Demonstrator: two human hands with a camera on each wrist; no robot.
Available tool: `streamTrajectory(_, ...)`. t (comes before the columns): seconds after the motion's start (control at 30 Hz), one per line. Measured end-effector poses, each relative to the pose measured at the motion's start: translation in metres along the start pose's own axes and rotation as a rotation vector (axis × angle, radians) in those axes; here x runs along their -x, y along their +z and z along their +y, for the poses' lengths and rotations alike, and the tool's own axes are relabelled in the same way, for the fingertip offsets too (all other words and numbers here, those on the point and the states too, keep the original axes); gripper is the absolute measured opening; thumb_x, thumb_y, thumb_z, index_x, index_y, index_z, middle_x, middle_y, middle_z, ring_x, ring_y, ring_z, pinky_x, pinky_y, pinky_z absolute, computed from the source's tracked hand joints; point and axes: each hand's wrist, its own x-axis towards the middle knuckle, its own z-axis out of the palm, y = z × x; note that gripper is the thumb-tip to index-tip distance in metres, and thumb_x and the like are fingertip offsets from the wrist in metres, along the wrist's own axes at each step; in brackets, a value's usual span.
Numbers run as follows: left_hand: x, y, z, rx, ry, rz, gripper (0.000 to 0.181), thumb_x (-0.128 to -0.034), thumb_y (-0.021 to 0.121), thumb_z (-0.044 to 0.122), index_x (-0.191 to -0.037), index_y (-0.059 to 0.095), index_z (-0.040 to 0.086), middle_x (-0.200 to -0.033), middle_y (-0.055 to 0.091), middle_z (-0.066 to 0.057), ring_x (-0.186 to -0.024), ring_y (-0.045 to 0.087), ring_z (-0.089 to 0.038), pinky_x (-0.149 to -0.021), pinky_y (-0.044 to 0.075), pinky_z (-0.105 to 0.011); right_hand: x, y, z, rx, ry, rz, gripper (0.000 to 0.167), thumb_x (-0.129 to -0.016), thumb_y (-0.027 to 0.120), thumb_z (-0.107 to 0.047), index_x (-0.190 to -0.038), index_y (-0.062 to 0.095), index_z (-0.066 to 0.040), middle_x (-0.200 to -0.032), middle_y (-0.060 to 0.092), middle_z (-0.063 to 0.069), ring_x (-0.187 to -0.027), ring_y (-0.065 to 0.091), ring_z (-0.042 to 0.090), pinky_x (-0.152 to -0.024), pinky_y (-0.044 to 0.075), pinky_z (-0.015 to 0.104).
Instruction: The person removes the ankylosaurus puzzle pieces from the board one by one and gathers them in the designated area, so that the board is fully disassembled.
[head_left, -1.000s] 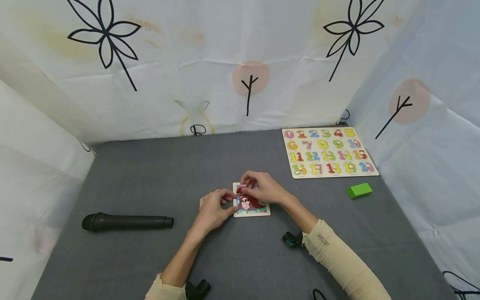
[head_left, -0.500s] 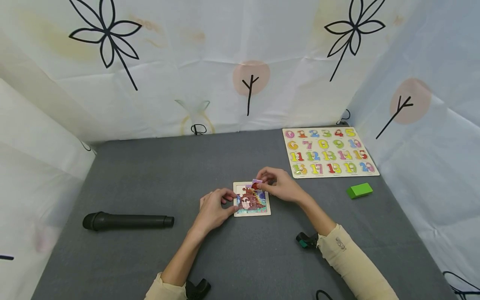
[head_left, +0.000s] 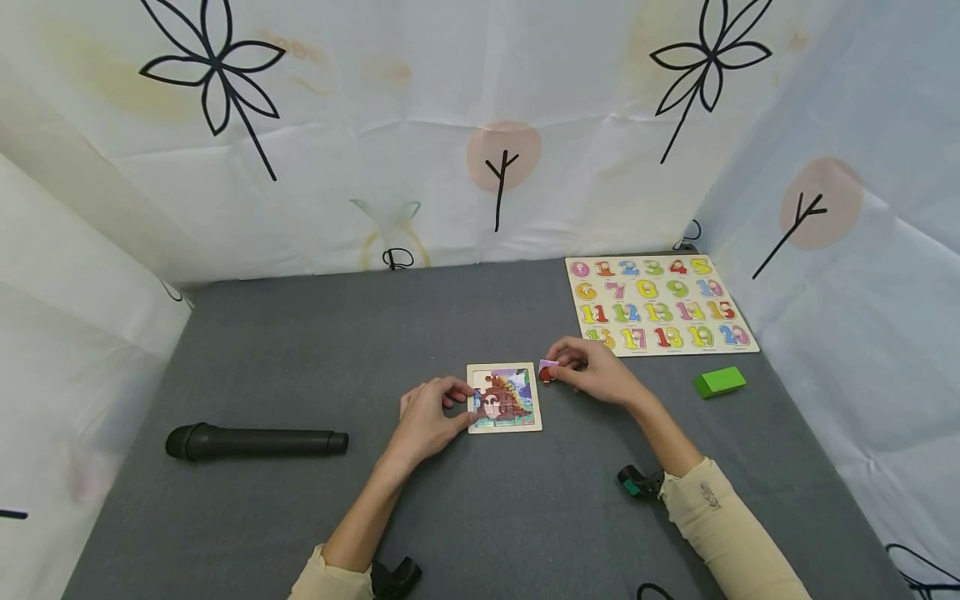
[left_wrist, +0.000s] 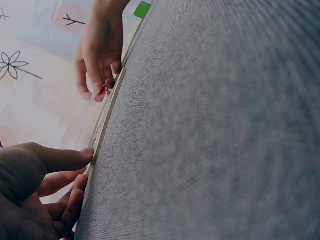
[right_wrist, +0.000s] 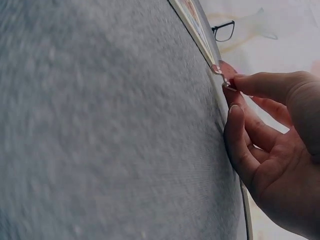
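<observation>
Because the small puzzle piece [head_left: 545,374] seems carried by fingertips alone, a slip of the right hand [head_left: 596,372] could drop it onto the grey table [head_left: 337,350]; uneven pressure from the left hand [head_left: 429,418] could tip or skid the puzzle tray [head_left: 510,429] and unseat its tiles [head_left: 504,403]. Right hand: thumb and forefinger nearly closed, pinching the purple-and-red piece just beside the tray's upper right corner; contact between piece and tray cannot be told. Left hand: partly open, thumb and index finger slightly apart, holding the tray's left edge, other fingers loosely bent. Tray lies flat near the middle of the head view, picture side up; a pale patch at its upper left suggests a tile is absent. Further out: number board [head_left: 675,352] at right of the view, its lower left corner partly covered by the right hand; green block [head_left: 720,382] just below the board; black microphone [head_left: 255,442] lying at lower left, well apart from the tray; white printed backdrop [head_left: 427,167] across the top.
</observation>
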Motion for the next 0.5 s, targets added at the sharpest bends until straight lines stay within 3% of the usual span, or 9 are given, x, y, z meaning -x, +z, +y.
streamTrajectory(0.27,0.0002,0.0001,-0.0006,-0.005,0.001,-0.003,0.027,-0.0865,0.093,0.018,-0.110,0.079,0.015,-0.099,0.073,-0.001,-0.091,0.058,-0.016,-0.106,0.033,-0.059,-0.0001,-0.0019,0.0037,0.077,-0.032,-0.011,0.015,-0.103,0.074,-0.011,-0.116,0.076,-0.003,-0.091,0.077,0.013,-0.067,0.061,0.011,-0.059,0.054,0.026)
streamTrajectory(0.5,-0.0001,-0.0001,-0.0006,0.001,0.004,-0.002,0.026,-0.0864,0.093,0.017,-0.109,0.079,0.015,-0.099,0.074,-0.001,-0.091,0.058,-0.015,-0.105,0.033,-0.059,-0.0004,0.0034,0.0006,0.164,0.007,0.017,0.016,-0.103,0.072,-0.009,-0.118,0.077,-0.006,-0.086,0.072,0.007,-0.061,0.058,0.007,-0.060,0.048,0.023)
